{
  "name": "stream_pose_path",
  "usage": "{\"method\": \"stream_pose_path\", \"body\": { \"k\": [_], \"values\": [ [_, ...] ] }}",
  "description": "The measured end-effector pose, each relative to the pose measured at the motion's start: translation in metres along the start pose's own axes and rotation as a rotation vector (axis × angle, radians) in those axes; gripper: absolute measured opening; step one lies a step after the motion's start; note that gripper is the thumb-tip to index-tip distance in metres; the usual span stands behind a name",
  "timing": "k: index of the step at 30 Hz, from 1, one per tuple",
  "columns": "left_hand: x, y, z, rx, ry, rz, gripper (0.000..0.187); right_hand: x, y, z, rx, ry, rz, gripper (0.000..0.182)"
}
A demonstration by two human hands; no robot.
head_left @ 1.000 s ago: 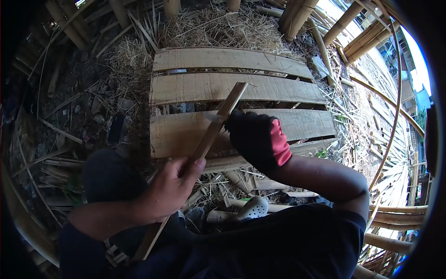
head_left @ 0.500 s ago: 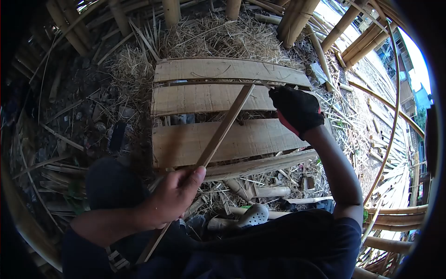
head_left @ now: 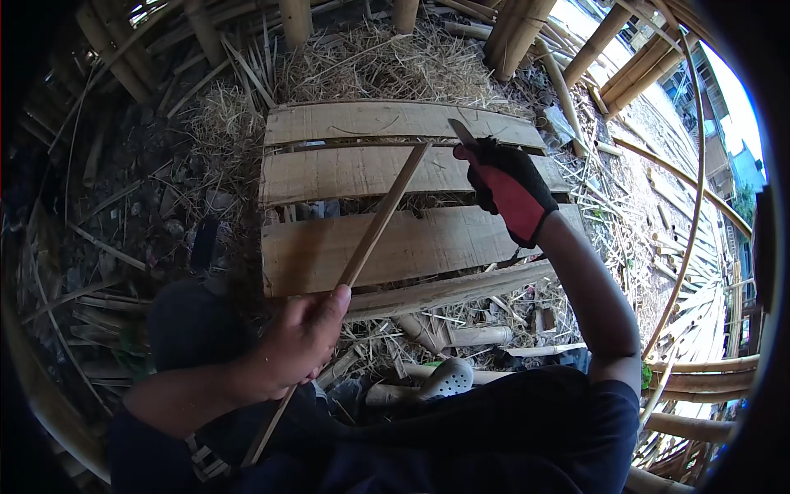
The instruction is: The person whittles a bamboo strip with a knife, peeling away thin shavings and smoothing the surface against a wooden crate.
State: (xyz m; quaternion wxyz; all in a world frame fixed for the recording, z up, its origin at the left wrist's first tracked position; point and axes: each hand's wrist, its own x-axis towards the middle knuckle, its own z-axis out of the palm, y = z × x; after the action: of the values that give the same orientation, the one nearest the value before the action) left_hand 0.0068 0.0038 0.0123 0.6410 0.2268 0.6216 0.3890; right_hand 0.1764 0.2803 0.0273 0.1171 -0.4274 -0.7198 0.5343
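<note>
My bare left hand is closed around a long, narrow bamboo strip. The strip slants up and away over a low slatted wooden bench, and its lower end runs back toward my lap. In a black and red work glove, my right hand grips a knife whose blade points up and to the left. The blade is apart from the strip, a little right of its far end. Below both hands lie the bench's planks, with gaps between them.
Dry shavings cover the ground behind the bench. Upright bamboo poles stand at the back, and a bent strip arcs along the right. A perforated clog shows near my lap. Cut bamboo pieces lie below the bench.
My right hand has turned so the red palm side and the knife blade now show. It has shifted slightly left. My left hand and the strip have moved slightly left.
</note>
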Motion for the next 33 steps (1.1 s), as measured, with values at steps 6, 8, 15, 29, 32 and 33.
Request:
{"method": "stream_pose_path", "body": {
  "k": [6, 8, 15, 29, 32, 33],
  "values": [
    [0.001, -0.001, 0.0, -0.044, -0.027, -0.005, 0.041, -0.009, 0.017, 0.02, -0.841, 0.164, -0.87, 0.023],
    [0.001, 0.001, 0.002, -0.055, -0.027, -0.012, 0.04, -0.03, 0.007, 0.038, -0.968, 0.114, -0.767, 0.023],
    [-0.002, -0.008, 0.003, 0.397, 0.186, 0.299, 0.042, -0.058, 0.008, 0.072, -1.002, 0.19, -1.021, 0.012],
    [-0.002, -0.017, -0.004, 0.476, 0.205, 0.439, 0.037, -0.055, 0.003, 0.095, -1.364, 0.375, -1.116, 0.006],
    [-0.004, -0.012, -0.002, 0.504, 0.256, 0.46, 0.038, -0.037, 0.005, 0.09, -1.16, 0.364, -1.068, 0.007],
    [-0.006, -0.009, -0.002, 0.515, 0.248, 0.422, 0.038, -0.028, 0.005, 0.086, -1.051, 0.359, -1.05, 0.008]
  ]
}}
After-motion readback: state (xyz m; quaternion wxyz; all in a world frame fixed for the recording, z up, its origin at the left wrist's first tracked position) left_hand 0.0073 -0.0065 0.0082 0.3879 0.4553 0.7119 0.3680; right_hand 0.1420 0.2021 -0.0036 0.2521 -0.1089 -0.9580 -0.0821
